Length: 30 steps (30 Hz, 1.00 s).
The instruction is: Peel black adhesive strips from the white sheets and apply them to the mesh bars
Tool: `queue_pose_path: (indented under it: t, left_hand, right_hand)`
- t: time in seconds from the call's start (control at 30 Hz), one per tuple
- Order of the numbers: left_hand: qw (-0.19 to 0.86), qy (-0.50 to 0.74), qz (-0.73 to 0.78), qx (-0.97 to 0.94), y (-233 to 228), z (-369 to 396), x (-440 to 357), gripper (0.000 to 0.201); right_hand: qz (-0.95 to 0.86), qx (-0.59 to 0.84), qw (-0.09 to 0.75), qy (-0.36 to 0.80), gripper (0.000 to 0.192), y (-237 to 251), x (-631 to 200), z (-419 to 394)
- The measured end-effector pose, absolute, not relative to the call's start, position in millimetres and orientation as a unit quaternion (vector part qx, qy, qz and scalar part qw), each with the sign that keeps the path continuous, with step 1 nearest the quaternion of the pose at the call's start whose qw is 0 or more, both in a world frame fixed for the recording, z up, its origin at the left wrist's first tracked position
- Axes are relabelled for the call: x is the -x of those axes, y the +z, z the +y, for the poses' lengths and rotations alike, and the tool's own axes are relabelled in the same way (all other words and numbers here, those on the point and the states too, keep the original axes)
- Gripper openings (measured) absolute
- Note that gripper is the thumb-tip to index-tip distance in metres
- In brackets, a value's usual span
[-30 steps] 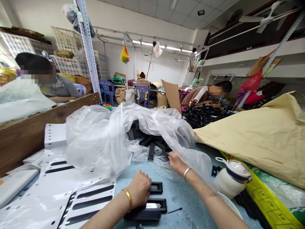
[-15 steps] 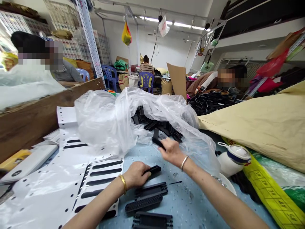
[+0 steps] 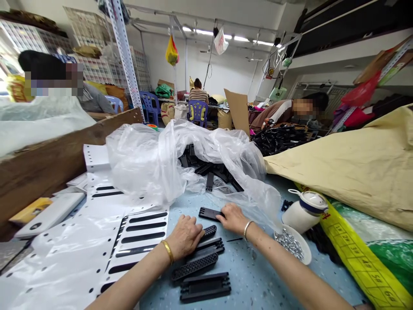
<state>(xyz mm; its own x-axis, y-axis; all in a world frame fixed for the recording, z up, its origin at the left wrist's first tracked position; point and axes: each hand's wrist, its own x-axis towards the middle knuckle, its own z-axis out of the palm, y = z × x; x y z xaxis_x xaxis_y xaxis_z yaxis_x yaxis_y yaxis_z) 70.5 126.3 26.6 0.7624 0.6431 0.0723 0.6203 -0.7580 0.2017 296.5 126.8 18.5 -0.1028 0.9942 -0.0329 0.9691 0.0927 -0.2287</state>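
Observation:
My right hand (image 3: 234,218) grips the end of a flat black plastic strip (image 3: 209,213) with a slotted end, just above the blue table (image 3: 258,275). To its left, my left hand (image 3: 185,236) is closed on one end of a black perforated plastic strip (image 3: 210,231); its fingertips are partly hidden. Nearer me lie more black pieces in a column: another perforated strip (image 3: 195,267) and a frame-like slotted piece (image 3: 205,287). A thin dark rod (image 3: 234,239) lies beside my right wrist. Further back, a heap of similar black pieces (image 3: 221,172) spills from a clear plastic bag (image 3: 142,168).
A white bowl of small metal parts (image 3: 292,244) and a white lidded cup (image 3: 305,211) stand on the right, by a yellow printed sack (image 3: 364,262). White slotted sheets (image 3: 138,232) cover the left, beside a wooden board (image 3: 58,159). Other people sit further off.
My right hand has come back from the heap toward me, bringing the flat black strip close to my left hand. The strip under my left hand now shows its perforated face. The view has shifted slightly.

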Motion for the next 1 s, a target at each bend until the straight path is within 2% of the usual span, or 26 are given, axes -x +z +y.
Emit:
queue_pose_path:
  t: [0.13, 0.33, 0.47, 0.57, 0.7, 0.87, 1.0]
  left_hand:
    - [0.109, 0.110, 0.377, -0.913, 25.8, 129.2, -65.0, 0.033]
    - [0.150, 0.177, 0.474, -0.849, 23.0, 145.4, -50.1, 0.037]
    - [0.194, 0.161, 0.468, -0.847, 23.5, 147.7, -47.5, 0.040]
    - [0.207, 0.142, 0.467, -0.848, 27.7, 141.2, -42.1, 0.034]
    - [0.215, 0.125, 0.465, -0.850, 32.5, 127.1, -30.3, 0.030]
    - [0.202, 0.099, 0.470, -0.853, 30.6, 120.6, -23.3, 0.026]
    - [0.175, 0.083, 0.483, -0.854, 32.9, 131.8, -23.8, 0.030]
  right_hand:
    - [-0.741, 0.659, 0.059, 0.113, 0.020, 15.2, -287.5, 121.3]
    - [-0.747, 0.634, 0.068, 0.188, 0.022, 9.8, -261.9, 134.0]
    - [-0.749, 0.608, 0.109, 0.240, 0.018, 10.5, -243.8, 137.6]
    - [-0.736, 0.603, 0.154, 0.267, 0.014, 11.6, -242.8, 136.9]
    - [-0.683, 0.641, 0.206, 0.283, 0.022, 7.9, -259.3, 135.6]
    - [-0.629, 0.664, 0.213, 0.342, 0.026, -5.5, -271.0, 126.1]
    - [-0.611, 0.661, 0.197, 0.388, 0.026, -10.9, -264.1, 121.7]
